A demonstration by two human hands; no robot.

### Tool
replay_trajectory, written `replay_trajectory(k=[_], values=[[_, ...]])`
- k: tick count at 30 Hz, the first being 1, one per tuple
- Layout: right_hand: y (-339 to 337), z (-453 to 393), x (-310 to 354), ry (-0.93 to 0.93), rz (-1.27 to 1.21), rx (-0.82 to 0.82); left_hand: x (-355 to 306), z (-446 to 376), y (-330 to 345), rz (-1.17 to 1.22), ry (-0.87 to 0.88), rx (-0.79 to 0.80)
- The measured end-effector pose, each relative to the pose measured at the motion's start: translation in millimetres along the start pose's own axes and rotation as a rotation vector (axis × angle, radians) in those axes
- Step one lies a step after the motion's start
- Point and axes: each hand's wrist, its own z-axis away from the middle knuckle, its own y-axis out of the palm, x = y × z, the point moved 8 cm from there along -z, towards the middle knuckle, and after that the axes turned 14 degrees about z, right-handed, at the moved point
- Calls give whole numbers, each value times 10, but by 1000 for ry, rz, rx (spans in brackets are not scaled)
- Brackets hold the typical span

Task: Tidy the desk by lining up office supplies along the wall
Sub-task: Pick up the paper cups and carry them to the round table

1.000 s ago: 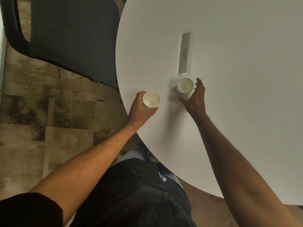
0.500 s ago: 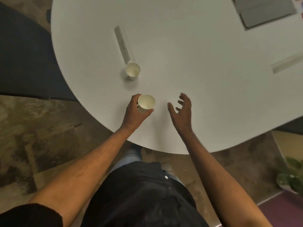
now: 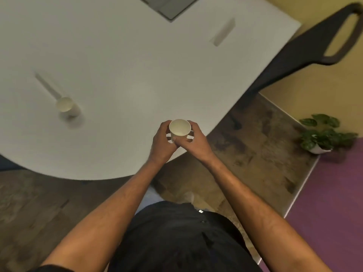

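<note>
closest to the camera is the person's dark shirt (image 3: 182, 238), with both bare forearms reaching forward over the patterned floor (image 3: 245, 146). the left hand (image 3: 162, 143) and right hand (image 3: 193, 141) meet at the near rim of the white table (image 3: 127, 79), and both wrap a small paper cup (image 3: 179, 129) between them. the left fingers curl round its left side and underneath, the right fingers close on its right side and lower wall. the cup is upright, mouth open to the ceiling, nothing visible inside it. whether it rests on the tabletop or is lifted just off it, i cannot tell.

further out on the left of the table stands a second cup (image 3: 67, 107), also upright, well apart from the hands and blurred. just behind it lies a narrow grey strip (image 3: 46, 85), one end close to that cup's rim. another strip (image 3: 224, 32) lies toward the far right edge of the table, and a flat grey slab (image 3: 169, 5) sits at the far edge, cut off by the frame.

off the table to the right, a dark chair (image 3: 306, 50) stands by a yellowish wall, and a potted plant (image 3: 322, 134) sits on the floor beside a purple mat (image 3: 334, 203).
</note>
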Motion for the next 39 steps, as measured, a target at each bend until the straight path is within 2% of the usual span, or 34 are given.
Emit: replay_trajectory(k=[7, 14, 26, 39], values=[[-995, 165, -408, 32, 12, -180, -386, -50, 1052, -4, 55, 190], [-1546, -187, -564, 52, 12, -242, -535, -516, 1588, -59, 75, 269], [-2457, -1655, -537, 65, 68, -194, -636, -1969, 2219, -26, 19, 210], [-2905, -3338, -128, 14, 232, -38, -886, -3488, 2245, -86, 21, 97]])
